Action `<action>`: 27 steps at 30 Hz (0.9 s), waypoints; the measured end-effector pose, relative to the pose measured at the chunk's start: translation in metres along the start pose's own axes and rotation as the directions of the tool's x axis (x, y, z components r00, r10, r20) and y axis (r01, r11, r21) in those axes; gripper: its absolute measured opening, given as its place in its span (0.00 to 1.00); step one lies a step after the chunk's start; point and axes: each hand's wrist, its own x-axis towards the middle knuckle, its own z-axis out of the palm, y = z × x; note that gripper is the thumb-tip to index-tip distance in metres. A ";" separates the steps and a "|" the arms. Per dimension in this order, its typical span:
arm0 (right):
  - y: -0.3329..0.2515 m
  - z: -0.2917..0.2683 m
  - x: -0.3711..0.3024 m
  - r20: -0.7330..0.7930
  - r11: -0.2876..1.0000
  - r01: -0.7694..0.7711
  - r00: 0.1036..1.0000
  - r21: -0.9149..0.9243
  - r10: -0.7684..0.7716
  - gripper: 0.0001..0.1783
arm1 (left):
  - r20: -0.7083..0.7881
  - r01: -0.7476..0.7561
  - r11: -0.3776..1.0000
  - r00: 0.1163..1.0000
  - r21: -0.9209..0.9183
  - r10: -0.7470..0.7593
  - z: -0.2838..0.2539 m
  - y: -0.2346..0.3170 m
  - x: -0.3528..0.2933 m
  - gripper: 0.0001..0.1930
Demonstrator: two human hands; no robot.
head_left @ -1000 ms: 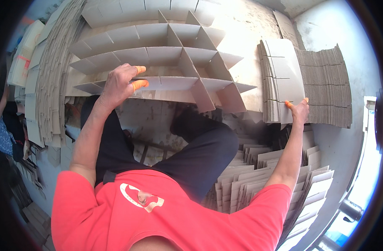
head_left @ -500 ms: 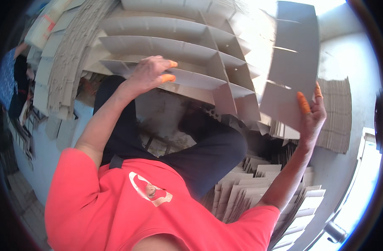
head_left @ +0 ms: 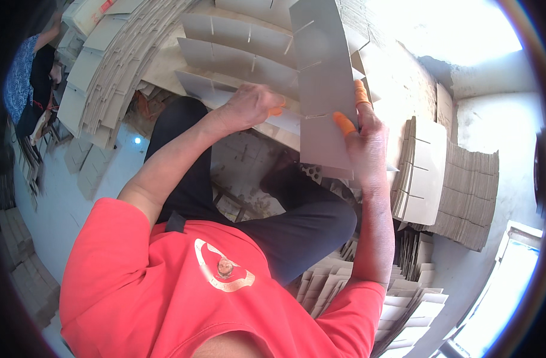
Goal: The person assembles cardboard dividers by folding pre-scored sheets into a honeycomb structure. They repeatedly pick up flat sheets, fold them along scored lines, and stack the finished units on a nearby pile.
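My right hand point(head_left: 368, 134), with orange finger covers on thumb and finger, grips a tall grey slotted cardboard divider strip point(head_left: 325, 83) by its right edge. The strip stands upright across the right part of a row of cardboard dividers point(head_left: 225, 56) set on edge, and hides part of them. Over the nearest divider point(head_left: 204, 89) is my left hand point(head_left: 252, 107), its fingers curled together and one orange-tipped. Whether those fingers pinch that divider's edge cannot be made out.
Stacks of slotted cardboard strips lie at the left point(head_left: 114, 65), at the right point(head_left: 425, 170) with a darker pile point(head_left: 470, 191) beside it, and low at the right point(head_left: 416, 310). Another person point(head_left: 23, 83) is at the far left. My bent legs point(head_left: 303, 238) are below the dividers.
My right hand has brought the cardboard strip leftward, from beside the dividers to over their right part. My left hand's fingers, apart before, are now curled together. The view has shifted somewhat.
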 end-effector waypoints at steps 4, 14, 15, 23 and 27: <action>-0.011 0.003 0.002 0.032 0.996 -0.077 0.997 0.045 0.076 0.32 | -0.020 0.005 1.000 1.000 -0.029 -0.006 0.002 -0.002 0.001 0.07; -0.007 0.006 0.006 0.074 0.992 -0.126 0.989 -0.002 0.125 0.31 | -0.014 0.001 1.000 1.000 -0.007 -0.001 0.002 -0.003 0.006 0.06; -0.017 0.003 0.008 0.108 0.983 -0.185 0.977 0.010 0.183 0.31 | -0.026 0.000 1.000 1.000 -0.012 -0.001 0.002 -0.003 0.006 0.06; -0.009 0.009 0.002 0.023 0.997 -0.073 0.997 0.003 0.073 0.30 | -0.004 -0.013 1.000 1.000 -0.023 0.013 0.000 -0.001 0.005 0.04; -0.022 -0.003 0.013 0.192 0.975 -0.220 0.956 -0.035 0.223 0.33 | -0.010 -0.026 1.000 1.000 -0.005 0.026 0.002 -0.003 0.005 0.07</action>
